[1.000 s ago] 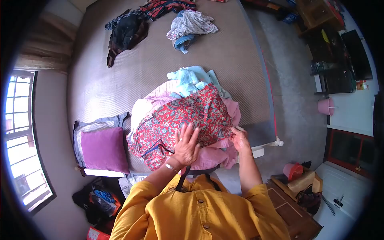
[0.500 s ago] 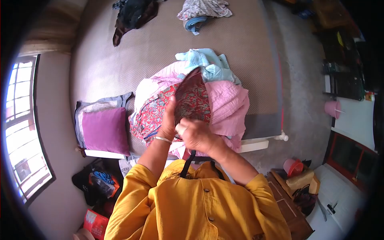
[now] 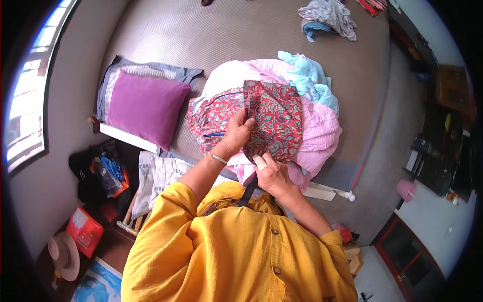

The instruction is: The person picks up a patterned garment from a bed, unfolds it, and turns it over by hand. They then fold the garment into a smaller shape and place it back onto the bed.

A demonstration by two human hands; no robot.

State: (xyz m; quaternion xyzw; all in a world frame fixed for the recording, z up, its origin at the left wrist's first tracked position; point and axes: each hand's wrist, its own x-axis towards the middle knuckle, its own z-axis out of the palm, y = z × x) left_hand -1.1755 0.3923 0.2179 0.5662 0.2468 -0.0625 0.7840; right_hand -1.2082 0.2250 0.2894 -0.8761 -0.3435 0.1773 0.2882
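Observation:
A red paisley-patterned garment [image 3: 276,118] with dark edging is spread across the heap in front of me. My left hand [image 3: 238,132] is closed on a fold near its middle, thumb on top. At its near edge, my right hand [image 3: 273,176], with a ring on one finger, pinches the cloth; the fingertips are partly hidden in the fabric. Underneath lies a pink quilted piece [image 3: 322,131], bunched up. Light blue fluffy cloth [image 3: 312,75] rests on the far right of the heap.
A purple pillow [image 3: 146,110] lies left on the woven mat [image 3: 211,30] of the bed. Floral and denim clothes [image 3: 329,20] sit at the far right. White printed cloth [image 3: 156,178] hangs by the near bed edge. A hat [image 3: 64,255] and red bag [image 3: 84,231] are lower left.
My view has swung left. The garment's raised dark-edged part has come down flatter, showing its red side. My right hand is now lower and farther from my left; both still grip the cloth.

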